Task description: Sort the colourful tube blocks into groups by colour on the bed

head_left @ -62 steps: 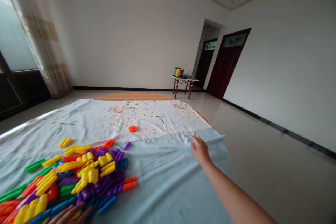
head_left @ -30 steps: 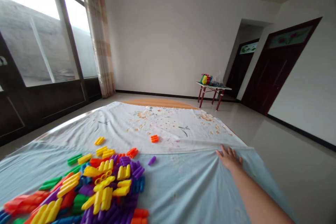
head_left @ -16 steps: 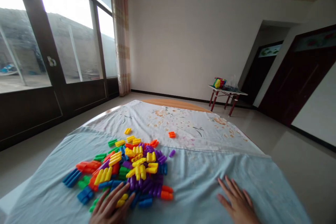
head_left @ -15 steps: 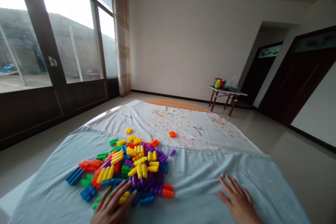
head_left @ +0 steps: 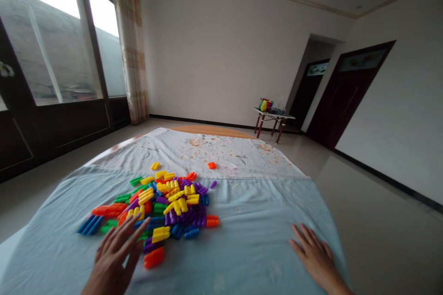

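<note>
A heap of plastic toy building pieces (head_left: pixel 180 205) in yellow, purple, blue, green and orange lies left of centre on the tablecloth (head_left: pixel 249 244). My left hand (head_left: pixel 116 249) hovers at the near left edge of the heap with fingers spread, holding nothing; whether its fingertips touch the pieces I cannot tell. Just right of it are a yellow piece (head_left: pixel 161 234) and an orange piece (head_left: pixel 154 258). Well to the right, my right hand (head_left: pixel 313 251) rests palm down on the blue cloth, fingers apart, with nothing in it.
Beyond the heap lie a single orange piece (head_left: pixel 212 165) and a yellow piece (head_left: pixel 155 166). A small side table (head_left: pixel 273 114) with a colourful bag (head_left: pixel 266 104) stands near the back wall. Windows and a curtain (head_left: pixel 129 46) are on the left, a dark door (head_left: pixel 349 92) on the right.
My left hand has drawn back leftward, uncovering yellow, purple and orange pieces at the heap's near edge. My right hand stays flat on the cloth. The view has turned right.
</note>
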The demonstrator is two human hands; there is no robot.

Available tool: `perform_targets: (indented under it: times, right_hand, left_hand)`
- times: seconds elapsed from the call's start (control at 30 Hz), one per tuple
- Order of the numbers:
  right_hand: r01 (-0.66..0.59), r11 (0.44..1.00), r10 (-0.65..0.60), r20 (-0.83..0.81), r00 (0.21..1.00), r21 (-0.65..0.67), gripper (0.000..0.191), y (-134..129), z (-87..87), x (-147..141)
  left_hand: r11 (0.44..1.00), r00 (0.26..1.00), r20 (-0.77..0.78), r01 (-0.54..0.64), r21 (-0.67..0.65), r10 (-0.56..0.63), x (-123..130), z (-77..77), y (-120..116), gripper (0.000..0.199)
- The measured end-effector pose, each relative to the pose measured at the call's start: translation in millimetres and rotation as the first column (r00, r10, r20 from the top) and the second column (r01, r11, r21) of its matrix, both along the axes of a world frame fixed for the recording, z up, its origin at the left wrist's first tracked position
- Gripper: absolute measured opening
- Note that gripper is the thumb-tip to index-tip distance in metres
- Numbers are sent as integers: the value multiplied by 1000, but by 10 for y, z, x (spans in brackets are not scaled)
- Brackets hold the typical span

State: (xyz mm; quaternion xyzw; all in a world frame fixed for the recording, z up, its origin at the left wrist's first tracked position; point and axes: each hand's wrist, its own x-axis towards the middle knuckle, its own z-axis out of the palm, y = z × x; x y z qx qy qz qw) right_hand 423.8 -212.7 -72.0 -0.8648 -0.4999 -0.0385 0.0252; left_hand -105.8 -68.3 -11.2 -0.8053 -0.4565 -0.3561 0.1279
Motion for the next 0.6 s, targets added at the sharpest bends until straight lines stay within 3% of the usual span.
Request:
perform_targets:
  times: [0.17,0.3,0.37,0.47,0.53,0.6]
  right_hand:
    - [-16,993,15,9,1000,119,52,110,174,-232]
    - [-218,931,217,36,975,294,44,340,233,-739]
    - [-337,870,331,80,940,359,42,422,159,-958]
    - [-491,778,465,167,870,391,37,513,-35,-1082]
    - [-548,738,505,217,835,394,33,559,-137,-1067]
    - [-524,746,465,240,852,411,27,583,-157,-1056]
  left_hand:
    - [992,978,173,-105,-65,114,-452,-23,268,55]
    - [987,984,172,-16,-162,44,-397,222,580,42]
    - [958,992,121,8,-287,28,-128,424,776,46]
    - [896,1000,3,-4,-445,7,518,693,1095,53]
    - [886,999,-16,38,-462,-51,1015,780,1319,50]
    - [877,994,-39,71,-475,-102,1491,777,1545,46]
